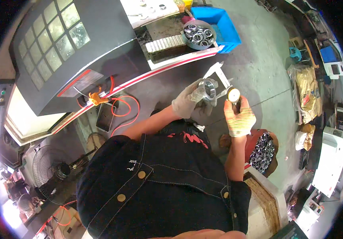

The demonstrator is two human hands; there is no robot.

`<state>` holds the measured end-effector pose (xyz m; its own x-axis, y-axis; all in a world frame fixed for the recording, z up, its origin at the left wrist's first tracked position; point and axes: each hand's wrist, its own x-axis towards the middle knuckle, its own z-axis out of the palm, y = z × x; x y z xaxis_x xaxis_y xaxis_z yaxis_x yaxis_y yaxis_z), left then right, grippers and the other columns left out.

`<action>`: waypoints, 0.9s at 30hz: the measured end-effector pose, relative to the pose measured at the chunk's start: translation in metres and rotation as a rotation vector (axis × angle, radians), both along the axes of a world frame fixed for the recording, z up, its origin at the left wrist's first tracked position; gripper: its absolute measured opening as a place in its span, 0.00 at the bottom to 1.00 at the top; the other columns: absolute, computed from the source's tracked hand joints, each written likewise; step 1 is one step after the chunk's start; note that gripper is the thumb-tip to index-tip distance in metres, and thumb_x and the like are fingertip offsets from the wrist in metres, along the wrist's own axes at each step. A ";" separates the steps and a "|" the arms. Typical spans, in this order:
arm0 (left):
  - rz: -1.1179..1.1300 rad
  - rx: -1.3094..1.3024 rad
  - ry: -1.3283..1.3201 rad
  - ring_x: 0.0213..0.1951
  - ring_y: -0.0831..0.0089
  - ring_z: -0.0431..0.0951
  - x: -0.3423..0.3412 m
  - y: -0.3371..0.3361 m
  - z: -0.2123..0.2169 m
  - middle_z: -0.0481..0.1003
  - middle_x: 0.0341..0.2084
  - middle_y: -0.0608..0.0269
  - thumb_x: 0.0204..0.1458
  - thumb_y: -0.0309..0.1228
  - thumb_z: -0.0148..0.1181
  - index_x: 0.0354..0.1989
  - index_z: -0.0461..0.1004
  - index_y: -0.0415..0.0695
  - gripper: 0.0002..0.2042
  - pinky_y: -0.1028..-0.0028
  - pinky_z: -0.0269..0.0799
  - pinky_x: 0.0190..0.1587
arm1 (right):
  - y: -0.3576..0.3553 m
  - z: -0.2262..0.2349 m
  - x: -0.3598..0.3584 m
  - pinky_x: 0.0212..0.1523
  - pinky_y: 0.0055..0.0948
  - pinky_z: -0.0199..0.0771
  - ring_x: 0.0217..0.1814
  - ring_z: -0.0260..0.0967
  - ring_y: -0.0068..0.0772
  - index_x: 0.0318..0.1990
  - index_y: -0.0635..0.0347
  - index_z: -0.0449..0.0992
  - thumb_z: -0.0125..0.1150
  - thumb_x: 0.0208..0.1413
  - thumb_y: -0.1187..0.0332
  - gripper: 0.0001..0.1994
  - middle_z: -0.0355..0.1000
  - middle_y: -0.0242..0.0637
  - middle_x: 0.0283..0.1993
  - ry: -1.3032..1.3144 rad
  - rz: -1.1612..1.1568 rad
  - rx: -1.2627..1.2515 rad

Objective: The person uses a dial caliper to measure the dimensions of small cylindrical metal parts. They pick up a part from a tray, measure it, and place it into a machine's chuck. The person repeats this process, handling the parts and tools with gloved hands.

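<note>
My left hand (188,102), in a grey work glove, holds a shiny metal ring (209,88) up in front of me. My right hand (239,116), in a pale knit glove, grips a dial caliper (224,82) by its round dial. The caliper's jaws sit against the ring, and its beam runs up and away toward the machine. Both hands are held close together above the concrete floor.
A dark machine housing with a windowed door (56,40) stands at the left, its red-striped ledge (171,63) just beyond my hands. A round pan of metal rings (198,35) and a blue bin (223,22) sit behind. A red container of rings (262,151) stands at my right.
</note>
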<state>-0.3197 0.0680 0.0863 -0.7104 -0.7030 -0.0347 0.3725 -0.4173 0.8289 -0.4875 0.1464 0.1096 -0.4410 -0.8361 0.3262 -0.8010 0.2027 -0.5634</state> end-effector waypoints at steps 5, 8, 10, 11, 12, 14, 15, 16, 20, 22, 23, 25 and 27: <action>-0.005 0.017 0.036 0.29 0.76 0.71 -0.001 0.000 0.000 0.72 0.29 0.61 0.47 0.60 0.47 0.50 0.62 0.41 0.33 0.78 0.66 0.30 | 0.001 0.002 0.000 0.26 0.27 0.69 0.21 0.68 0.30 0.40 0.59 0.73 0.65 0.41 0.57 0.20 0.71 0.38 0.23 -0.061 0.015 0.042; 0.010 0.016 0.040 0.28 0.76 0.71 -0.003 0.002 -0.002 0.72 0.29 0.62 0.47 0.60 0.46 0.50 0.63 0.41 0.33 0.78 0.66 0.29 | 0.004 0.009 0.000 0.27 0.28 0.69 0.23 0.70 0.33 0.41 0.59 0.72 0.64 0.43 0.57 0.20 0.72 0.39 0.24 -0.062 0.046 0.067; -0.002 0.047 0.046 0.27 0.76 0.70 -0.002 0.003 -0.002 0.72 0.29 0.62 0.48 0.59 0.46 0.49 0.63 0.42 0.32 0.79 0.66 0.29 | 0.007 0.002 -0.005 0.27 0.28 0.70 0.25 0.70 0.35 0.41 0.60 0.72 0.63 0.44 0.57 0.20 0.72 0.40 0.25 -0.069 0.094 0.016; 0.013 0.086 0.047 0.27 0.76 0.70 -0.003 0.004 -0.001 0.72 0.29 0.61 0.48 0.59 0.46 0.49 0.63 0.42 0.32 0.79 0.65 0.28 | 0.008 0.003 -0.005 0.27 0.29 0.70 0.26 0.71 0.36 0.42 0.60 0.72 0.63 0.45 0.57 0.20 0.72 0.40 0.25 -0.057 0.103 0.019; 0.024 0.126 0.048 0.27 0.76 0.70 -0.004 0.006 -0.001 0.72 0.28 0.61 0.49 0.59 0.46 0.49 0.63 0.43 0.31 0.78 0.65 0.27 | 0.009 0.005 -0.005 0.28 0.29 0.70 0.27 0.71 0.37 0.42 0.60 0.71 0.62 0.45 0.57 0.20 0.72 0.41 0.26 -0.045 0.107 0.024; 0.012 0.174 0.058 0.27 0.75 0.70 -0.005 0.007 -0.001 0.72 0.28 0.61 0.49 0.58 0.46 0.49 0.64 0.43 0.31 0.78 0.65 0.26 | 0.011 0.009 -0.005 0.28 0.30 0.70 0.27 0.71 0.38 0.41 0.60 0.71 0.62 0.46 0.56 0.19 0.72 0.42 0.26 -0.038 0.116 0.038; -0.011 0.178 0.065 0.27 0.75 0.70 -0.004 0.005 -0.001 0.72 0.28 0.61 0.49 0.58 0.46 0.49 0.64 0.44 0.30 0.78 0.66 0.26 | 0.010 0.010 -0.005 0.28 0.30 0.70 0.27 0.71 0.39 0.41 0.60 0.71 0.62 0.46 0.56 0.19 0.71 0.42 0.26 -0.045 0.121 0.044; -0.034 0.183 0.073 0.27 0.75 0.71 -0.003 0.003 -0.001 0.72 0.28 0.60 0.49 0.58 0.47 0.49 0.64 0.44 0.30 0.77 0.66 0.26 | 0.010 0.011 -0.006 0.28 0.31 0.70 0.27 0.71 0.39 0.41 0.60 0.71 0.61 0.47 0.56 0.19 0.71 0.42 0.25 -0.051 0.127 0.051; -0.088 0.287 0.130 0.26 0.73 0.71 -0.002 0.003 -0.005 0.71 0.29 0.60 0.49 0.58 0.46 0.50 0.63 0.45 0.30 0.76 0.67 0.25 | 0.008 0.018 -0.009 0.27 0.33 0.69 0.25 0.69 0.42 0.39 0.59 0.72 0.61 0.47 0.57 0.17 0.70 0.42 0.24 0.048 0.157 0.029; -0.037 0.343 0.152 0.23 0.72 0.71 -0.003 0.006 -0.002 0.71 0.29 0.59 0.52 0.54 0.44 0.50 0.62 0.44 0.27 0.75 0.66 0.25 | 0.005 0.022 -0.010 0.26 0.33 0.68 0.25 0.69 0.43 0.38 0.59 0.72 0.61 0.47 0.57 0.16 0.70 0.42 0.24 0.057 0.176 0.006; -0.040 0.332 0.158 0.23 0.73 0.70 -0.003 0.006 -0.002 0.71 0.29 0.59 0.52 0.54 0.44 0.50 0.63 0.44 0.27 0.75 0.66 0.25 | 0.003 0.022 -0.011 0.25 0.34 0.68 0.24 0.68 0.43 0.37 0.59 0.72 0.61 0.46 0.57 0.16 0.69 0.42 0.23 0.061 0.186 -0.005; -0.042 0.308 0.168 0.23 0.74 0.70 -0.002 0.005 -0.001 0.71 0.29 0.60 0.52 0.55 0.44 0.50 0.63 0.45 0.27 0.76 0.65 0.24 | 0.001 0.021 -0.012 0.24 0.34 0.67 0.23 0.68 0.44 0.36 0.59 0.72 0.61 0.46 0.57 0.16 0.69 0.42 0.22 0.083 0.199 -0.011; 0.026 0.348 0.104 0.22 0.75 0.70 -0.003 0.008 0.008 0.71 0.28 0.61 0.52 0.56 0.43 0.50 0.63 0.45 0.28 0.77 0.65 0.23 | 0.000 0.025 -0.011 0.24 0.35 0.67 0.23 0.67 0.45 0.36 0.59 0.72 0.61 0.46 0.57 0.16 0.69 0.42 0.22 0.069 0.204 0.028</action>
<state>-0.3230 0.0760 0.0942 -0.7048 -0.6796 -0.2035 0.4617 -0.6572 0.5958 -0.4987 0.1461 0.1346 -0.2395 -0.9148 0.3252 -0.8634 0.0475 -0.5022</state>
